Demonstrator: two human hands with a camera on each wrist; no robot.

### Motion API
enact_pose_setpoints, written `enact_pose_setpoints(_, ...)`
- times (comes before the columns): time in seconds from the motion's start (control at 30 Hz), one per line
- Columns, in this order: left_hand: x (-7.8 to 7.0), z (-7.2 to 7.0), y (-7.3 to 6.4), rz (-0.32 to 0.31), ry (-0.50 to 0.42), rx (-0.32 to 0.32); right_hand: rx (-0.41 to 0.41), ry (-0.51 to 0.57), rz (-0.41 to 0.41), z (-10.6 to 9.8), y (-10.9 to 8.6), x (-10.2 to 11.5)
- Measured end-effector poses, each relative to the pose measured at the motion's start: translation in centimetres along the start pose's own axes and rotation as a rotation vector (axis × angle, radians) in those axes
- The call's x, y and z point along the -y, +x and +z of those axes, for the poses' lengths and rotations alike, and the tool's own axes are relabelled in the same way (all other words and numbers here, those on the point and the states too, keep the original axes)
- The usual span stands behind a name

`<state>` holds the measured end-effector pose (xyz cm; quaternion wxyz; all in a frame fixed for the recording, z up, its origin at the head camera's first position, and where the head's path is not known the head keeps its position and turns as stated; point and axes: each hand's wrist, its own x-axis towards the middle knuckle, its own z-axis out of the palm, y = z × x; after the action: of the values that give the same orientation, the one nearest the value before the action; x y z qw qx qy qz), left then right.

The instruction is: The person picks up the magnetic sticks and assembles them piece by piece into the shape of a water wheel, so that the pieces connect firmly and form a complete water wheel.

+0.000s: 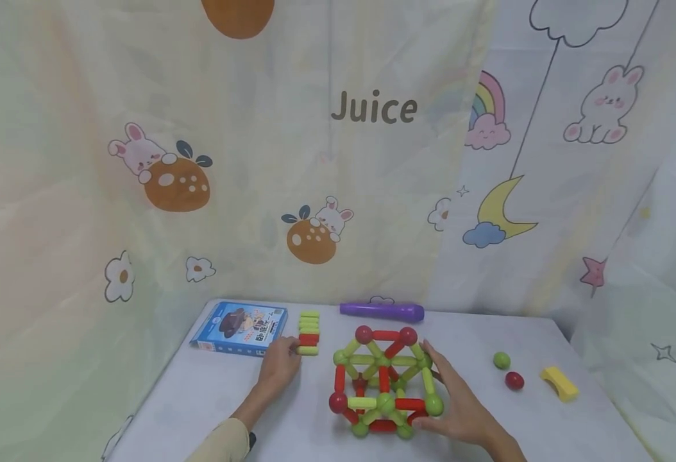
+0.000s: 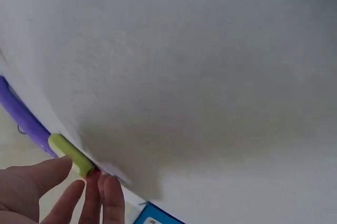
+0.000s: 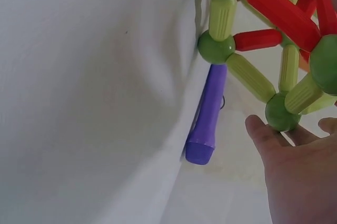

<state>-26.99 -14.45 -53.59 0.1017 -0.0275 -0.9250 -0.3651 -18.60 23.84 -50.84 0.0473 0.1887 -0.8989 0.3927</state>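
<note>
My left hand (image 1: 281,367) pinches the end of a yellow-green magnetic rod (image 1: 308,351) at the near end of a short row of rods. In the left wrist view, thumb and fingertips meet at that rod (image 2: 71,154), and a bit of red shows behind them. My right hand (image 1: 459,404) grips the right side of a ball-and-rod model (image 1: 384,385), thumb low and fingers higher up. This model joins red and green balls with red and yellow-green rods into an open frame. Seen from the right wrist, fingertips lie against a green ball (image 3: 283,112).
A blue picture box (image 1: 240,327) lies left of the row, its side close to my left hand. Behind the model is a purple toy microphone (image 1: 381,312). On the right are a loose green ball (image 1: 501,360), a red ball (image 1: 514,381) and a yellow arch block (image 1: 560,384).
</note>
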Motion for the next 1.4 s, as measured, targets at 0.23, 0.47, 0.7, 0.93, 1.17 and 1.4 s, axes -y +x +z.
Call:
enact_pose_setpoints(0.23, 0.3, 0.9, 0.4, 0.04, 0.122, -0.015, -0.009, 0.027, -0.021, 0.2, -0.1, 0.0)
enact_pose_setpoints(0.47, 0.4, 0.6, 0.0, 0.021, -0.062, -0.013, -0.033, 0.041, -0.023, 0.2, -0.1, 0.1)
enact_pose_setpoints(0.7, 0.2, -0.4, -1.5, -0.158, -0.458, -0.024, -0.05, 0.064, -0.023, 0.2, -0.3, -0.1)
enact_pose_setpoints(0.93, -3.4, -3.4, -4.0, -0.204, -0.681, 0.01, -0.054, 0.09, -0.03, 0.2, -0.6, -0.4)
enact_pose_setpoints(1.17, -8.4, -4.0, -6.4, 0.043, -0.811, 0.197, -0.066, 0.111, -0.067, 0.2, -0.9, -0.8)
enact_pose_setpoints(1.4, -11.1, -1.5, -7.4, 0.141, -0.743, 0.306, -0.063, 0.124, -0.07, 0.3, -1.0, -1.1)
